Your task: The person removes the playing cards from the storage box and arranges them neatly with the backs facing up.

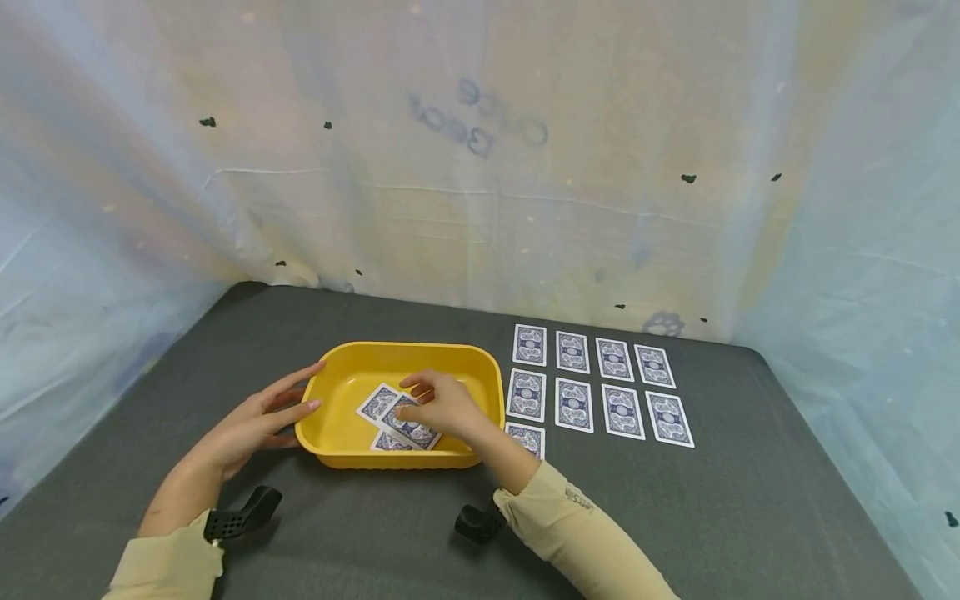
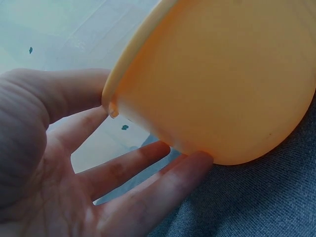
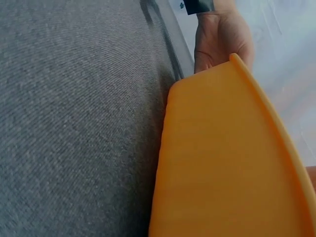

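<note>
A yellow tray [image 1: 341, 461] stands on the dark cloth with several blue-backed playing cards in it, overlapping face down. My left hand [image 1: 251, 421] is at the tray's left end, fingers spread and tips at the rim. In the left wrist view the thumb meets the rim and the other fingertips touch the outer wall. My right hand [image 1: 446, 406] reaches into the tray. Its thumb overlaps the uppermost playing card [image 1: 412, 429], and the other fingers bend loosely near that card's far edge. The right wrist view shows the tray's outer wall [image 3: 222, 148], with the right fingers hidden.
Right of the tray, playing cards [image 1: 574, 405] lie face down in two rows; another card [image 1: 528, 437] starts a row nearer me, partly behind my right wrist. A pale plastic sheet [image 1: 480, 225] hangs along the table's back and sides.
</note>
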`<state>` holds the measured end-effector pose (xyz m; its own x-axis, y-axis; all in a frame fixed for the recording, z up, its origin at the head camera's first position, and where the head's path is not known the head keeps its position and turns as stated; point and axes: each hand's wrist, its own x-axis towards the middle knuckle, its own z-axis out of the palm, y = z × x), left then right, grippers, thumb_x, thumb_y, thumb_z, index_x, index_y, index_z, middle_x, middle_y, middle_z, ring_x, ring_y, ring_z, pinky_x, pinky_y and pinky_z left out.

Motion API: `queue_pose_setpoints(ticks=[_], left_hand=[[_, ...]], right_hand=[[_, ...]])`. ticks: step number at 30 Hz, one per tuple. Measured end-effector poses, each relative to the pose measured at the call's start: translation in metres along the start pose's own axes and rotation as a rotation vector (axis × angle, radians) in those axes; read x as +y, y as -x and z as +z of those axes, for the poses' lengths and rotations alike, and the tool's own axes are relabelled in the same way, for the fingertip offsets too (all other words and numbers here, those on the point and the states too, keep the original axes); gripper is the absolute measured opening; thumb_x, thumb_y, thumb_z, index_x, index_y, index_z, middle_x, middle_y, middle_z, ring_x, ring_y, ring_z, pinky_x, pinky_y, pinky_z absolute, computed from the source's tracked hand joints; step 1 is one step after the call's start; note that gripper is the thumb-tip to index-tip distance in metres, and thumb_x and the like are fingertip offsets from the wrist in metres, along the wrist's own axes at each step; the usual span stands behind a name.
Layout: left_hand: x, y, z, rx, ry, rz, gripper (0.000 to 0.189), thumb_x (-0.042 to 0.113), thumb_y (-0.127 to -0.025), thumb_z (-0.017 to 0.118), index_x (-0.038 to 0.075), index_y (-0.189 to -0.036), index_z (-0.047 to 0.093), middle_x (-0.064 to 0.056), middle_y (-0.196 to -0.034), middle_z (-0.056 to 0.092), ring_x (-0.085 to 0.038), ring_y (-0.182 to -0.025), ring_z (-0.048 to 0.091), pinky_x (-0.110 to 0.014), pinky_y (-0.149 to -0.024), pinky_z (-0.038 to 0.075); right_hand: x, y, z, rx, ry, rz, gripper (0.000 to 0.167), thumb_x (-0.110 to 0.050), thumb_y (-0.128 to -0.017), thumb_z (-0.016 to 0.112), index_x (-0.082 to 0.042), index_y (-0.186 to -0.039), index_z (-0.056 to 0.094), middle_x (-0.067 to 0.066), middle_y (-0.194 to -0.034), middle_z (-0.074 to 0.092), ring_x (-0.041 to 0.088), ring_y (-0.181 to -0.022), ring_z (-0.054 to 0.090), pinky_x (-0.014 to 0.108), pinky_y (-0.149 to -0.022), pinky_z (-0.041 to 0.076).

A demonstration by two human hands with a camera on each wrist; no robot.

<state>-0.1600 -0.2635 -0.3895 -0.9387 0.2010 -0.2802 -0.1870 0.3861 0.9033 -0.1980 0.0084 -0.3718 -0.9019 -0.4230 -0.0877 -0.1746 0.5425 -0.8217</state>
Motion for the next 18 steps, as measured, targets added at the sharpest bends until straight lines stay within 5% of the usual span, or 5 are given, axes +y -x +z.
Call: queue_pose_setpoints(ticks=[8, 18], left_hand=[[0.0, 0.001, 0.0, -0.001, 0.004, 0.002, 0.074, 0.04, -0.097, 0.056, 0.028, -0.155, 0.013, -0.024, -0.159, 0.008, -0.046, -0.141, 0.02, -0.053, -0.095, 0.049], [0.002, 0.002, 0.001, 0.01, -0.007, -0.005, 0.075, 0.041, -0.096, 0.056, 0.027, -0.155, 0.012, -0.024, -0.158, 0.007, -0.046, -0.142, 0.017, -0.052, -0.094, 0.049]], right_hand=[[0.001, -0.003, 0.005, -0.024, 0.195, -0.006, 0.054, -0.015, -0.076, 0.08, -0.013, -0.127, 0.062, 0.012, -0.129, 0.06, 0.027, -0.119, 0.053, 0.04, -0.102, 0.043], [0.002, -0.003, 0.011, -0.027, 0.401, 0.01, 0.068, -0.016, -0.067, 0.086, -0.02, -0.13, 0.061, 0.009, -0.114, 0.055, 0.02, -0.098, 0.047, 0.027, -0.08, 0.041]])
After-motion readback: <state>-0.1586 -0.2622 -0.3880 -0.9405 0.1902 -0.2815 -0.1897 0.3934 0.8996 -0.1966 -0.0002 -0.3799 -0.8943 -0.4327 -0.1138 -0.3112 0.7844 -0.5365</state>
